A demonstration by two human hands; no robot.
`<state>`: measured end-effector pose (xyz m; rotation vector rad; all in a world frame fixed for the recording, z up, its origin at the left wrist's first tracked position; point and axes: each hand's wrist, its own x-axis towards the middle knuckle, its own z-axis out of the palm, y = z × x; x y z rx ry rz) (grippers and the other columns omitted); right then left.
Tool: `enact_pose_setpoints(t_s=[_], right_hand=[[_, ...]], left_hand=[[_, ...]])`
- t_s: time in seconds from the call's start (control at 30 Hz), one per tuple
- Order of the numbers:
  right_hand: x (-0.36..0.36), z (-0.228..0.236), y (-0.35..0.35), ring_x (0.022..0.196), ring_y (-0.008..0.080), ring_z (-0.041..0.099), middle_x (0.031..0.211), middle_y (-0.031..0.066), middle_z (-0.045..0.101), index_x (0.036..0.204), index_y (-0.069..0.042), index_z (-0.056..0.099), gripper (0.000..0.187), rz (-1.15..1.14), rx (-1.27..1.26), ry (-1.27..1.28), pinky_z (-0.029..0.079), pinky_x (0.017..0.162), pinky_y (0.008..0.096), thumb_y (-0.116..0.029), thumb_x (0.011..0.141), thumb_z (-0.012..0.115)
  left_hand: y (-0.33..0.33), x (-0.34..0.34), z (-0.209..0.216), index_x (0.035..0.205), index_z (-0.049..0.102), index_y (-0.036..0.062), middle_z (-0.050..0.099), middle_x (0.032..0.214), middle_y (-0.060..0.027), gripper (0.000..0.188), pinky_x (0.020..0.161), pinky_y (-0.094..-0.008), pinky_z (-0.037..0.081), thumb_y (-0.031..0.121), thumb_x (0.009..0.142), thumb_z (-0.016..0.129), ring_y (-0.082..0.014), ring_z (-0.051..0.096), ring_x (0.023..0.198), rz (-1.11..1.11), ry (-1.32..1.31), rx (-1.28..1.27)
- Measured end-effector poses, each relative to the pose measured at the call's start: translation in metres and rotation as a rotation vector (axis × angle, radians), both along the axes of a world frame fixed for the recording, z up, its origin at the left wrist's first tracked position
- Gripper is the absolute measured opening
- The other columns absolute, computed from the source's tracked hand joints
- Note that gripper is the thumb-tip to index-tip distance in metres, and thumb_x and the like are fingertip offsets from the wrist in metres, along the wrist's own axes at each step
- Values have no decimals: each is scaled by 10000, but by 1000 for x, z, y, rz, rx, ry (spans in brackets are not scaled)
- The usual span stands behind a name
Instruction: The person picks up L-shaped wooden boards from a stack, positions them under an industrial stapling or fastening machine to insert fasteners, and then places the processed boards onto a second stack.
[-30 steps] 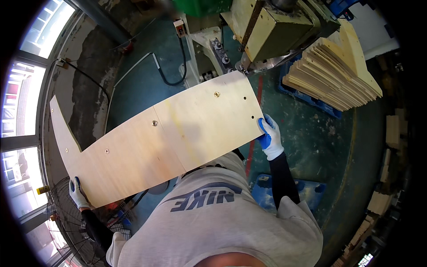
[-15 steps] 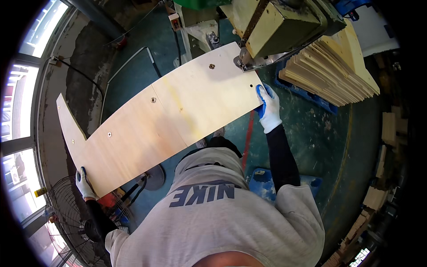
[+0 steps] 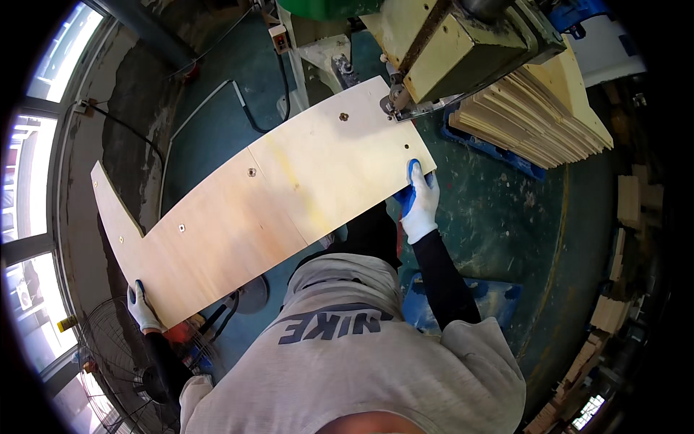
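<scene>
A large pale plywood panel (image 3: 282, 202) with a curved far edge and a pointed prong at its left end spans the space in front of me. Several holes in it carry metal inserts; one near the right end is a bare dark hole. My left hand (image 3: 142, 307), gloved, grips the lower left corner, thumb on top. My right hand (image 3: 421, 201), in a white glove with blue palm, holds the near edge close to the right corner. The panel's far right corner lies under the head of a greenish machine (image 3: 463, 50).
Right of the machine, a stack of cut plywood panels (image 3: 535, 116) rests on a blue pallet (image 3: 491, 148). Another blue pallet (image 3: 491, 300) lies by my right side. A wire-cage fan (image 3: 108, 354) stands near my left elbow. Windows line the left wall; wood pieces (image 3: 611, 315) sit far right.
The panel has shifted slightly toward me at its right end. My right hand has moved left and nearer along the near edge; the left hand still grips its corner.
</scene>
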<state>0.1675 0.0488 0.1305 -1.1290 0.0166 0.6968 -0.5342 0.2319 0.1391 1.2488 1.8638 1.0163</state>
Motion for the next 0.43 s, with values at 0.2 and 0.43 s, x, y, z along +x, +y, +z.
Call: enact_pose_setpoints(t_s=[0.2, 0.43], right_hand=[[-3, -19, -8, 1025, 158, 671, 1177, 54, 646, 1305, -46, 548, 336, 114, -100, -83, 582, 853, 333, -227, 1028, 600], [-6, -3, -12, 1028, 195, 695, 1186, 72, 652, 1321, -58, 529, 361, 155, -101, -65, 607, 822, 353, -214, 1005, 611]], left_hand=[[9, 26, 18, 1297, 622, -63, 692, 1170, -86, 445, 900, -292, 500, 259, 995, 684, -156, 617, 995, -82, 63, 18], [-5, -1, 3, 1264, 659, -37, 698, 1149, -65, 426, 905, -295, 502, 282, 984, 699, -147, 618, 993, 7, 31, 42]])
